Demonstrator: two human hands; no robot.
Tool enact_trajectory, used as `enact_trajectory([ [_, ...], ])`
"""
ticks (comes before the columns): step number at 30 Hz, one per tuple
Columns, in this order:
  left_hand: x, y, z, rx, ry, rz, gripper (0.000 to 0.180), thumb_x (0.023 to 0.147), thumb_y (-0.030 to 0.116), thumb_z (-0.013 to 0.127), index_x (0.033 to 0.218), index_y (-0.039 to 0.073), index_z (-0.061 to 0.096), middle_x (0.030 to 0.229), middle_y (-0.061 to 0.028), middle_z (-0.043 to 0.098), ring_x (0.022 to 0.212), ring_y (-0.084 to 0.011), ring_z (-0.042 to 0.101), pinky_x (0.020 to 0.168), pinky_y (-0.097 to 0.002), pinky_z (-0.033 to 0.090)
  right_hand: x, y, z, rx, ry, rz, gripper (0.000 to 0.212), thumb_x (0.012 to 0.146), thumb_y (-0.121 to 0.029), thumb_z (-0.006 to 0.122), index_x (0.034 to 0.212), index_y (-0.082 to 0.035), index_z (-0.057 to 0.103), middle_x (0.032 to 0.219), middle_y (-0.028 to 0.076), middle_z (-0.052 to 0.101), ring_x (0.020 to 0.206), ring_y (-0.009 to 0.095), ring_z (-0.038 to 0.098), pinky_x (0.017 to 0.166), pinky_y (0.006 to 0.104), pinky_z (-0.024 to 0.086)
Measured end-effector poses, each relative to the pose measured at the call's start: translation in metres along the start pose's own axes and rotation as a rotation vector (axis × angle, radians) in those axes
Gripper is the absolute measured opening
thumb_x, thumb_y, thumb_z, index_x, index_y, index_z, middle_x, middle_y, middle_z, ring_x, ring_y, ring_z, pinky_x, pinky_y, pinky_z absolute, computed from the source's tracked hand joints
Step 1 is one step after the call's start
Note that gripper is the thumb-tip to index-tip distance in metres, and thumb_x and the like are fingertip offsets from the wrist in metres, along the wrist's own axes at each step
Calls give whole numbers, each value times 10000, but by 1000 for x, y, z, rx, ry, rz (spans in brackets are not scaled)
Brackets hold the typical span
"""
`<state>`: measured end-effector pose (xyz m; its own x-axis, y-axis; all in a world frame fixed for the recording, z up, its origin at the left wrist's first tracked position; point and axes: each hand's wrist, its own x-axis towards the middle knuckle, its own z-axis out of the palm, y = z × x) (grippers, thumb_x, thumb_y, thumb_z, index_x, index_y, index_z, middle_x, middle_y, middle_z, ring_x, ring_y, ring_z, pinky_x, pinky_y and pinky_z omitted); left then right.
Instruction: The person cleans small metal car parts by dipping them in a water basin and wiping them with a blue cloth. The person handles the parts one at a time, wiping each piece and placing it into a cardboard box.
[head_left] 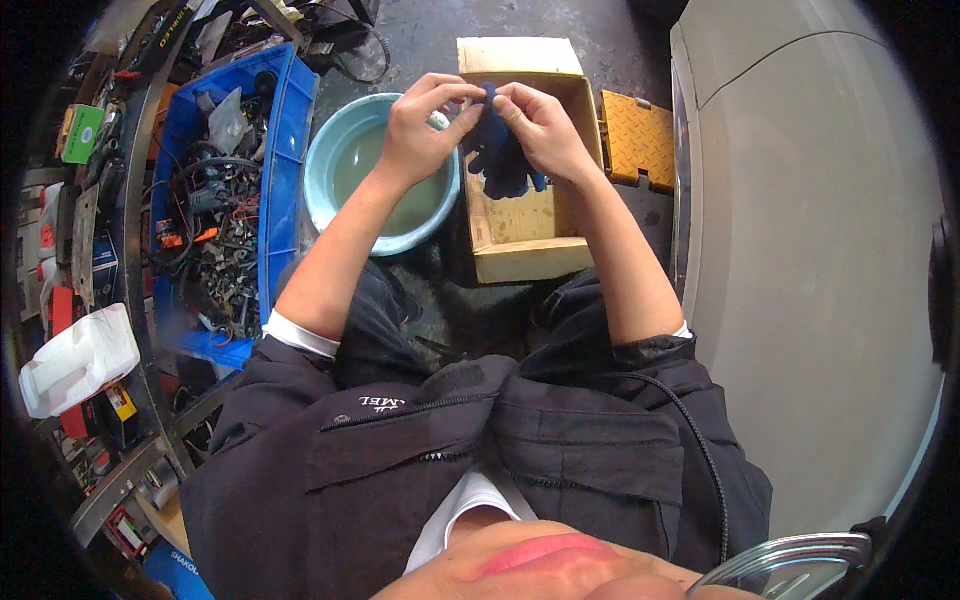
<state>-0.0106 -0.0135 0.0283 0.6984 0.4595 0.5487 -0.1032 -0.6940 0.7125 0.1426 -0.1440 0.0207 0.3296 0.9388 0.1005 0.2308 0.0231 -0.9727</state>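
Observation:
Both of my hands are raised in front of me over the far half of an open cardboard box (pixel 530 265). Between them hangs a dark blue glove (pixel 500 165), its fingers pointing down toward the box. With thumb and fingertips, my left hand (pixel 425 125) pinches the glove's upper end from the left. My right hand (pixel 545 130) grips the same end from the right, its fingers bent. Left of the box, a light blue basin (pixel 320 200) holds cloudy water, and my left wrist is above its right part.
A blue crate (pixel 285 150) of tangled metal parts and cables stands left of the basin. Beyond it is a metal shelf rack (pixel 135 230) with boxes and a white jug (pixel 85 360). A yellow tread plate (pixel 638 135) lies right of the box, beside a pale vehicle panel (pixel 810 250).

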Motion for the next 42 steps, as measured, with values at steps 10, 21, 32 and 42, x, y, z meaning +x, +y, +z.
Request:
enact_trajectory([
  [10,-7,1,3,168,-117,-72,113,877,26,644,983,50,614,928,-128,634,898,-335,668,751,-427,537,-5,-14,3,-238,2,-4,306,974,-309,668,1001,-4,669,823,151,683,763,209,619,725,361,502],
  [21,0,10,1,499,-79,228,139,796,38,594,920,95,570,829,-86,591,784,-306,605,733,-414,472,-12,-8,7,-111,-47,-70,276,926,-227,718,1088,-6,690,883,130,706,788,189,635,770,336,518],
  [32,-2,10,0,343,-63,140,62,902,84,561,957,63,580,859,-135,619,808,-360,615,737,-453,481,-13,-13,5,263,168,7,145,842,-131,801,881,-15,722,828,38,715,766,127,642,737,301,524],
  [42,-9,5,9,53,19,-237,370,1033,362,571,972,0,606,883,-180,667,808,-330,671,739,-377,521,-11,-16,14,-69,140,10,344,862,-191,787,1147,-19,699,1003,133,741,917,197,701,852,349,551],
])
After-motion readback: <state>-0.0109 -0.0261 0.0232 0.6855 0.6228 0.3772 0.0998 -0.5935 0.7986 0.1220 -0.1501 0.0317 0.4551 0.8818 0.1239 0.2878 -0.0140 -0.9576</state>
